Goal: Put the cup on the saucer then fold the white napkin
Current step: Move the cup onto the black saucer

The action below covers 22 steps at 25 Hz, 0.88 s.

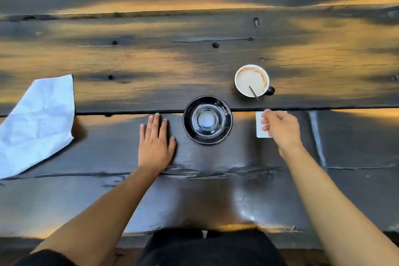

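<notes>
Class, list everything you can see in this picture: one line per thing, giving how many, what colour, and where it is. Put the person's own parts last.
table: one, dark wood with amber patches, fills the view.
cup: one, white inside and dark outside with a dark handle, foamy coffee residue inside, on the table beyond and right of the saucer.
spoon: one, metallic, standing in the cup and leaning on its near rim.
saucer: one, glossy black, centre, between the hands, nothing on it.
napkin: one, white, crumpled, unfolded, far left.
card: one, white, flat, partly hidden under the right hand.
left hand: palm down, flat on the table left of the saucer.
right hand: raised over the card, fingers loosely curled, holding nothing.
</notes>
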Tool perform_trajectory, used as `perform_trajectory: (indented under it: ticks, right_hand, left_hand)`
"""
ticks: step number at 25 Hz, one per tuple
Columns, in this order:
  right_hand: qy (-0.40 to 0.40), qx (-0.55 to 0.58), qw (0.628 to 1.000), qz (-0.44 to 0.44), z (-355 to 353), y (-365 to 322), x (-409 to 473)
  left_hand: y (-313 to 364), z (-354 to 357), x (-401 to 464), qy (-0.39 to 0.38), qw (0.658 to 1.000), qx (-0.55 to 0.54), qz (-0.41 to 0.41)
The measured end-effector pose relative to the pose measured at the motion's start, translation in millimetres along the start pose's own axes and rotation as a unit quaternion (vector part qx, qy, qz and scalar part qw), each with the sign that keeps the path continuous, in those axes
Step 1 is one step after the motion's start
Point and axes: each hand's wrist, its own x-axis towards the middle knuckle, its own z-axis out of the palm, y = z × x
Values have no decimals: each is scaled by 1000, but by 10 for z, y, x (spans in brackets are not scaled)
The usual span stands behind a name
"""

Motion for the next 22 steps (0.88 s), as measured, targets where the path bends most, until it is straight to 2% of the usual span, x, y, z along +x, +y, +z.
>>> perform_trajectory:
  ticks: [3, 8, 12, 22]
  right_hand:
    - [13, -10, 1000, 3, 48, -203, 266]
    - [-35, -59, 997, 17, 109, -266, 427]
    - [-51, -63, 997, -2, 67, -274, 400]
    - [-16, -61, 998, -32, -3, -103, 173]
  left_hand:
    - [13, 146, 158, 2, 999, -10, -48]
    - [-50, 366, 169, 53, 998, 5, -41]
    - [-73, 376, 170, 63, 997, -1, -42]
    - [-61, 359, 173, 50, 998, 0, -50]
